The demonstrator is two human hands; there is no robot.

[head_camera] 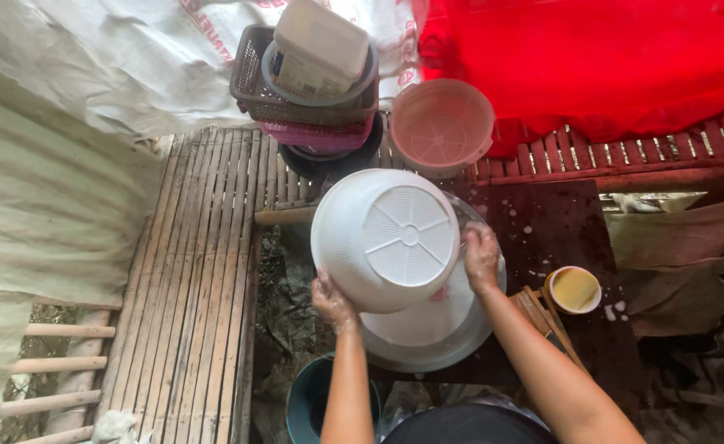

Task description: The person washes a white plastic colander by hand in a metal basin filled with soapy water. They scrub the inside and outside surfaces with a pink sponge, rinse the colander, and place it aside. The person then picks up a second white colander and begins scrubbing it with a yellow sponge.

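The left hand grips the lower left rim of a white round plastic strainer basket, fingers curled against the rim and pressed onto it. The basket is tilted on edge with its ribbed, perforated base facing the camera, and it sits between the two hands, directly above the left fingers and to the left of the right fingers. The right hand holds the basket's right rim, fingers bent and closed on the edge; both hands appear wet and soapy. Beneath the basket and below both sets of fingers lies a wide round grey metal basin with a white plate-like dish resting inside it. Far to the left of the left fingers runs a slatted bamboo worktop. Below the left fingers, beside the forearm, stands a dark teal plastic bucket. Well above the fingers, a stack of dark and pink plastic crates carries a white rectangular container, and just to its right a pale pink round plastic colander leans on the slats. To the right of the right fingers, well apart, a small round yellow bowl rests on a dark wet board. A red cloth hangs at the upper right.
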